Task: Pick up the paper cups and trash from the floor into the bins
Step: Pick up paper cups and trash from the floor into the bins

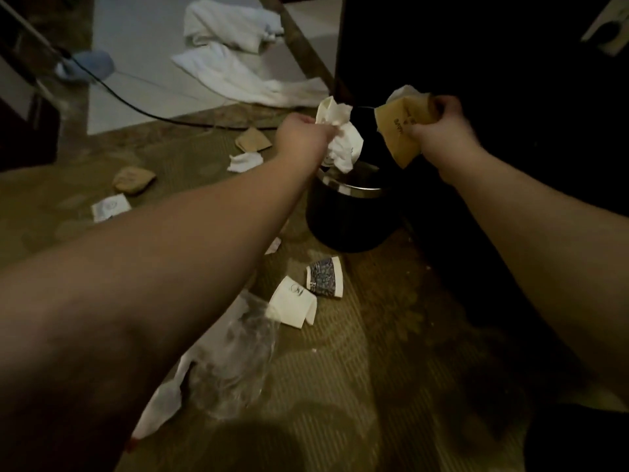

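Observation:
My left hand [303, 139] grips a crumpled white paper wad [342, 137] right over the mouth of a small black bin [350, 212] with a metal rim. My right hand [439, 127] holds a flattened tan paper piece [400, 131] with print on it, just right of the bin's opening. On the carpet in front of the bin lie a flattened white paper cup [292, 301] and a blue patterned paper cup [323, 276]. A clear plastic bag [235, 352] lies nearer me, partly under my left forearm.
More trash is strewn left of the bin: two tan crushed pieces [253, 139] [133, 179], a white tissue [244, 161] and a white packet [110, 207]. White towels [235, 59] and a black cable [136, 107] lie on the pale floor beyond. Dark furniture [493, 97] stands right of the bin.

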